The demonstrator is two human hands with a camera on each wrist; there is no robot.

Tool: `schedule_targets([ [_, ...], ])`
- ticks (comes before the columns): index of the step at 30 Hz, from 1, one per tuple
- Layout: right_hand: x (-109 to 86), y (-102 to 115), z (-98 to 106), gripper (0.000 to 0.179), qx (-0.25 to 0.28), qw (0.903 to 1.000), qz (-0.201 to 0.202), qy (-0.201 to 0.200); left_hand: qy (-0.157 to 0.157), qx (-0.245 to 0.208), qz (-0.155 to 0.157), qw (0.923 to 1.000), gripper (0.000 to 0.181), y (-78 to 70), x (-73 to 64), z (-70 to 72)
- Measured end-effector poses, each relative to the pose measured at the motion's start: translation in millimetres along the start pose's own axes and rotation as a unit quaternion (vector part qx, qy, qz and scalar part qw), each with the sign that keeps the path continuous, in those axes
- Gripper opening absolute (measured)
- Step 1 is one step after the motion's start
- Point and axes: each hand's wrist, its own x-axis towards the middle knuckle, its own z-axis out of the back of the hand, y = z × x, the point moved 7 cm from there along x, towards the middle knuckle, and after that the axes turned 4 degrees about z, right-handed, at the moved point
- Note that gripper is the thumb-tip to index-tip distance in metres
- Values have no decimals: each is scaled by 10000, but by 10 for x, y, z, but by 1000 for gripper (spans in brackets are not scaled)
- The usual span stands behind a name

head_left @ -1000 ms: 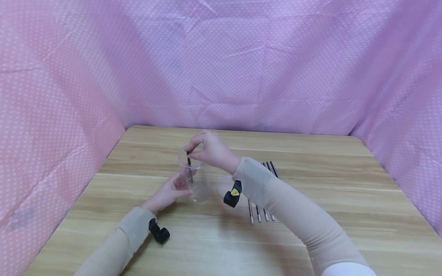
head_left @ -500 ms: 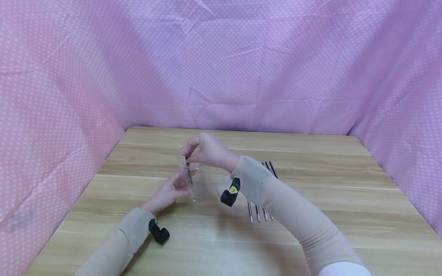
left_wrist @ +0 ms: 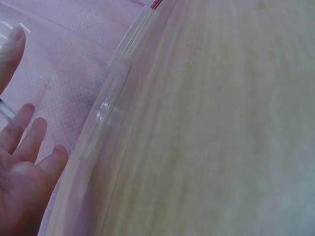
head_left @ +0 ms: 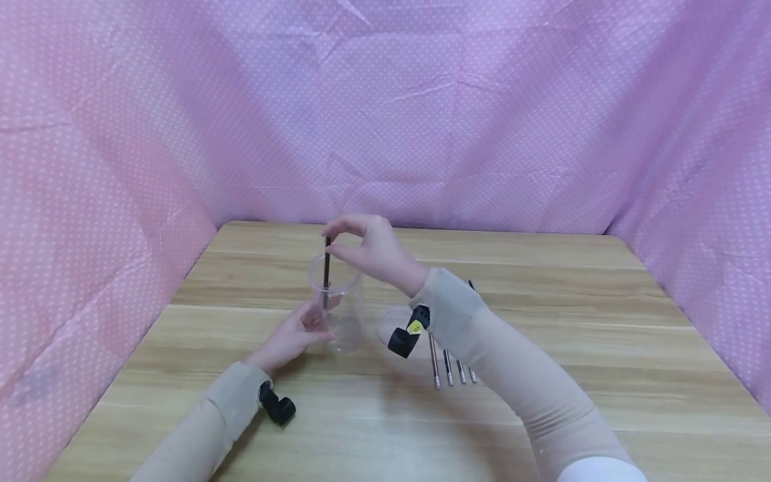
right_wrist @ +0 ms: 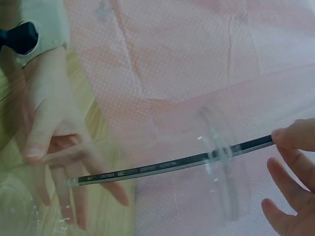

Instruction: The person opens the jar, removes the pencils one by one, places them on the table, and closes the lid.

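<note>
A tall clear plastic cup stands upright on the table. My left hand holds it from the left, thumb on the near side and fingers round the far side. Above the rim, my right hand pinches the top end of a dark pencil between thumb and fingertips. The pencil hangs nearly upright, its lower part inside the cup. The right wrist view shows the pencil with printed lettering and its eraser end down, seen through the cup wall. In the left wrist view the cup is partly out of frame.
Several more pencils lie side by side right of the cup, partly hidden under the right forearm. Between them and the cup is a clear round lid. Pink dotted cloth hangs round the wooden table.
The right hand dipped slightly toward the rim, then rose, drawing the pencil higher so more of it shows above the cup. The left hand and cup stayed in place.
</note>
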Motion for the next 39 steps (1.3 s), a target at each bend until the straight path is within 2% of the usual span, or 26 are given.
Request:
schedule_targets([
  [4, 29, 60, 46, 21, 559, 9983, 38, -163, 5, 46, -133, 9999, 76, -13, 21, 15],
  [7, 55, 85, 91, 22, 1081, 9935, -20, -346, 28, -10, -161, 9999, 75, -20, 26, 21],
  [11, 89, 106, 166, 26, 2078, 9760, -104, -640, 76, -52, -119, 9999, 78, -1, 29, 27],
  [15, 115, 110, 285, 27, 2769, 9558, -95, -980, 65, -31, -86, 9999, 79, 20, 30, 43],
  [17, 127, 98, 362, 24, 3054, 9444, -97, -1219, 46, 1, -26, 10000, 79, 28, 29, 53],
  [22, 145, -6, 535, 23, 3858, 9047, -333, -1779, 91, 0, -4, 10000, 76, 11, 32, 62],
  [27, 130, -239, 591, 25, 4197, 8763, -791, -2228, 129, -42, -27, 9999, 75, 10, 41, 68],
  [29, 118, -350, 610, 24, 4375, 8592, -999, -2459, 117, -32, -18, 9999, 75, 15, 43, 71],
  [34, 49, -588, 648, 18, 4838, 8074, -1565, -2993, 120, 11, -12, 9999, 76, 27, 54, 89],
  [37, -7, -674, 646, 15, 4961, 7915, -1818, -3071, 151, -63, -35, 9999, 84, 18, 64, 95],
  [39, -44, -714, 632, 14, 4980, 7917, -1948, -2952, 161, -82, -86, 9998, 89, 6, 69, 103],
])
